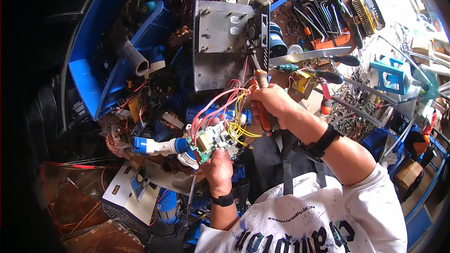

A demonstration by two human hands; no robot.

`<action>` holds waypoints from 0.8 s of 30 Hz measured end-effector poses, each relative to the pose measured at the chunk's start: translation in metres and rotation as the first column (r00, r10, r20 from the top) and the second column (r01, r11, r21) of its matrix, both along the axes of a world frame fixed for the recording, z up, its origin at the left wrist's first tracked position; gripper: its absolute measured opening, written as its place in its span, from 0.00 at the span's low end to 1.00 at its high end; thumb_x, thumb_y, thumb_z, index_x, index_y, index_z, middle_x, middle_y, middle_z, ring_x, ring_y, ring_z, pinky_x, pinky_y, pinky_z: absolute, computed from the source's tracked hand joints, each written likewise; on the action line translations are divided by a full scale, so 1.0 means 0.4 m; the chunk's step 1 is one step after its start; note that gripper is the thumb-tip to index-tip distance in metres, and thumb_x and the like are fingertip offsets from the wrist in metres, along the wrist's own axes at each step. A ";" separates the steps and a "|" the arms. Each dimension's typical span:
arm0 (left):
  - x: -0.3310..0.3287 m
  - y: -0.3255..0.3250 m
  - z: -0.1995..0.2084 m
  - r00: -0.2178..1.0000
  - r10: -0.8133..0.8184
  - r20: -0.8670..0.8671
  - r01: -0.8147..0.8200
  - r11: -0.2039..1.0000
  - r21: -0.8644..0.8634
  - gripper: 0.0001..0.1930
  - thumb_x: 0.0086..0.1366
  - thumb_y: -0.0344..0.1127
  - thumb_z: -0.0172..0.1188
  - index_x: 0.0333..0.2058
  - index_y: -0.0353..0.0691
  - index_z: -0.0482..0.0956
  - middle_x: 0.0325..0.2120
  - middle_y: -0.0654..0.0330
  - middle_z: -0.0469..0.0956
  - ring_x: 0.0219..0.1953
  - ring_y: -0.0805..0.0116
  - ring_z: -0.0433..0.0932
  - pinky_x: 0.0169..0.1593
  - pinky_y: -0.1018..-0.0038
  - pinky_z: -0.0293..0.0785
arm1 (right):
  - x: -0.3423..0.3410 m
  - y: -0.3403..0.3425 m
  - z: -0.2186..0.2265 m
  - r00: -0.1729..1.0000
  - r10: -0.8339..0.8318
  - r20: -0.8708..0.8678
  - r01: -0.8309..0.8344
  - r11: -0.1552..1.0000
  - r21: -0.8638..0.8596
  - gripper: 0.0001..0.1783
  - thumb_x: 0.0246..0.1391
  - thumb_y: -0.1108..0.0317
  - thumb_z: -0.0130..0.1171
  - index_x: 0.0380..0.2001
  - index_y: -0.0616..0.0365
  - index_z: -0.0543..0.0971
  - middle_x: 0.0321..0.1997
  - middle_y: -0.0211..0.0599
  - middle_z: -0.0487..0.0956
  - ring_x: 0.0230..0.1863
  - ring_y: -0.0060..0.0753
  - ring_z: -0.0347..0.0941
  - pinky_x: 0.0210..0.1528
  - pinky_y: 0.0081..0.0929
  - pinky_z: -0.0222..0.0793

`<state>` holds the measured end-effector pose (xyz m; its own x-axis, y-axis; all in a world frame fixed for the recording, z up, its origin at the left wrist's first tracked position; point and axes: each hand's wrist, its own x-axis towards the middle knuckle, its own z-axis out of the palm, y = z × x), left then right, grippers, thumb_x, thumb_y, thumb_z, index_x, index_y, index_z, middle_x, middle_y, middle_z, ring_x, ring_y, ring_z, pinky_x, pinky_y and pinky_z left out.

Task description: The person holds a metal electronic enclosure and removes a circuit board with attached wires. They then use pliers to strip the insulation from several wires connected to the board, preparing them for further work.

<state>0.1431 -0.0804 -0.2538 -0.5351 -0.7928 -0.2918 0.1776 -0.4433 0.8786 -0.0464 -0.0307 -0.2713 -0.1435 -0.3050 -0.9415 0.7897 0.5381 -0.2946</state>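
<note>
My left hand (218, 166) holds a green circuit board (206, 143) from below, with the thumb over its near edge. Pink-red wires (213, 105) and yellow wires (241, 129) rise from the board toward my right hand (274, 104). That hand is closed round orange-handled pliers (261, 78), whose metal jaws point away from me. The wires' upper ends bunch beside the right thumb; whether the fingers pinch them too, I cannot tell. Left of the board is a blue-and-white plug-like part (159, 145), and whether it joins the board is unclear.
Beyond my hands stands a grey metal housing (220, 68). A blue bin (86, 70) is at the left, and a white metal box (123, 192) sits near left. Hex keys (309, 21), screwdrivers (344, 60) and a wire heap (349, 112) lie to the right.
</note>
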 end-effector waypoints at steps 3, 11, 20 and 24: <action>0.002 0.000 -0.003 1.000 0.004 0.002 -0.004 1.000 -0.004 0.41 0.56 0.38 0.61 0.66 0.36 0.51 0.57 0.48 0.67 0.62 0.47 0.63 0.67 0.55 0.55 | 0.023 0.008 -0.036 0.999 -0.037 -0.034 0.036 0.998 -0.049 0.07 0.55 0.66 0.54 0.26 0.57 0.73 0.20 0.30 0.71 0.18 0.25 0.68 0.19 0.30 0.67; 0.010 -0.005 0.001 0.999 0.045 -0.027 -0.046 0.999 -0.022 0.42 0.57 0.39 0.61 0.66 0.36 0.50 0.57 0.48 0.67 0.62 0.48 0.63 0.67 0.55 0.55 | 0.049 0.006 -0.016 0.994 -0.107 0.004 0.107 0.993 -0.053 0.07 0.52 0.72 0.55 0.35 0.57 0.71 0.26 0.32 0.75 0.26 0.26 0.74 0.26 0.28 0.75; 0.046 -0.031 0.033 0.997 0.044 -0.065 -0.047 0.998 -0.042 0.41 0.59 0.42 0.60 0.66 0.36 0.50 0.57 0.49 0.67 0.62 0.48 0.64 0.67 0.55 0.56 | 0.044 0.060 0.094 0.991 -0.133 -0.008 0.132 0.987 -0.089 0.13 0.48 0.73 0.56 0.40 0.61 0.73 0.34 0.34 0.77 0.35 0.27 0.74 0.38 0.28 0.72; 0.067 -0.042 0.080 0.994 0.072 -0.086 -0.078 0.995 -0.062 0.41 0.60 0.42 0.61 0.66 0.38 0.50 0.61 0.52 0.64 0.60 0.52 0.66 0.67 0.49 0.56 | 0.036 0.087 0.183 0.995 -0.087 -0.047 0.082 0.991 -0.106 0.14 0.46 0.74 0.56 0.40 0.61 0.75 0.37 0.34 0.78 0.35 0.26 0.74 0.41 0.28 0.71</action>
<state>0.1698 -0.0970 -0.2220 -0.4938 -0.8474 -0.1953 0.2822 -0.3686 0.8857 -0.0320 0.0040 -0.1979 -0.2202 -0.3856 -0.8960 0.8135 0.4342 -0.3868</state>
